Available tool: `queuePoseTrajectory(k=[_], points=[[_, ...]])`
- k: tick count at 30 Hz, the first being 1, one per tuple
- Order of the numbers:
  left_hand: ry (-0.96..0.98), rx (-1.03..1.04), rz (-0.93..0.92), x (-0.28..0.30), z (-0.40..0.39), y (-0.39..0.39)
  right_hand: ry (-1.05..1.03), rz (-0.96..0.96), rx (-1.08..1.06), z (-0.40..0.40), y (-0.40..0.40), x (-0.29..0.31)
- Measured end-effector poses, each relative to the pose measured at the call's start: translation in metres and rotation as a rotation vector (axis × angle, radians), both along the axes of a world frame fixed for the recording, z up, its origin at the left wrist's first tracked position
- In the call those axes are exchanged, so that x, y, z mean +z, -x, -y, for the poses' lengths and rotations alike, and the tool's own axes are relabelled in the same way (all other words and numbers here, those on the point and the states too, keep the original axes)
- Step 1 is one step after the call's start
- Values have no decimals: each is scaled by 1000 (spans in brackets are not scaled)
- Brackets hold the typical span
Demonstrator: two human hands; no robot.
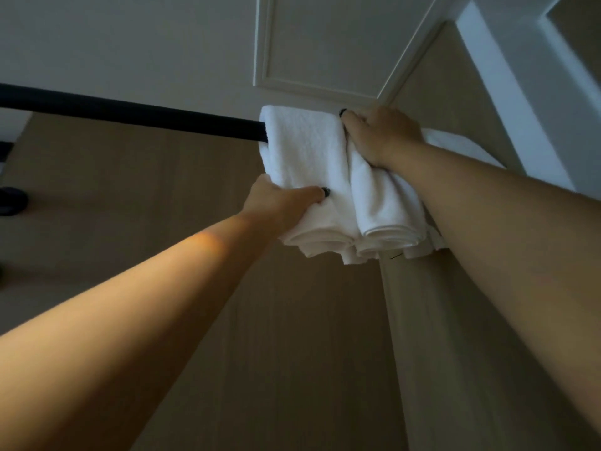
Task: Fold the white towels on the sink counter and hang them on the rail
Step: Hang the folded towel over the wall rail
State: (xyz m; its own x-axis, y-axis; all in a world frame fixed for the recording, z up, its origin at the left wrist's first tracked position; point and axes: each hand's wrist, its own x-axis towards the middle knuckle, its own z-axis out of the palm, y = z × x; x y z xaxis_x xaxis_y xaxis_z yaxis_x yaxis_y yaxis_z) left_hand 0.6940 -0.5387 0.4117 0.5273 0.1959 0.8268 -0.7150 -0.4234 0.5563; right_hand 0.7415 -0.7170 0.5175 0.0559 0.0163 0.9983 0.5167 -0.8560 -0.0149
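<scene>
Left hand: the left hand (pixel 279 200) grips the low part of the left towel (pixel 305 164); its thumb lies flat on the cloth
Right hand: the right hand (pixel 380 131) grabs the top of the right towel (pixel 383 203), up where it bends over the rail (pixel 130 113)
Towels: both are folded and hang side by side, touching; a third towel (pixel 455 144) peeks out behind the right arm
Rail: black; it runs off past the left hand
Wall: a brown wall (pixel 146 222) is behind both hands
</scene>
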Motion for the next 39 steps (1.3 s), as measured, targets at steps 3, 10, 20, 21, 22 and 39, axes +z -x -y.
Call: queuePoseTrajectory(k=[3,10,20,21,22,39], points=[[13,14,2,-2,2,-1,45,-147,93,1,14,-4],[-148,-22,-81,-8,-6,11,156,-118,155,24,40,-29],[-92,58,3,-35,-22,39,315,-58,126,24,68,-74],[-72,88,16,-37,-23,43,326,-57,138,21,71,-80],[-60,115,26,-39,-22,48,337,-57,144,17,73,-84],[-470,358,-77,-73,-109,170,331,-281,133,-70,182,-177]])
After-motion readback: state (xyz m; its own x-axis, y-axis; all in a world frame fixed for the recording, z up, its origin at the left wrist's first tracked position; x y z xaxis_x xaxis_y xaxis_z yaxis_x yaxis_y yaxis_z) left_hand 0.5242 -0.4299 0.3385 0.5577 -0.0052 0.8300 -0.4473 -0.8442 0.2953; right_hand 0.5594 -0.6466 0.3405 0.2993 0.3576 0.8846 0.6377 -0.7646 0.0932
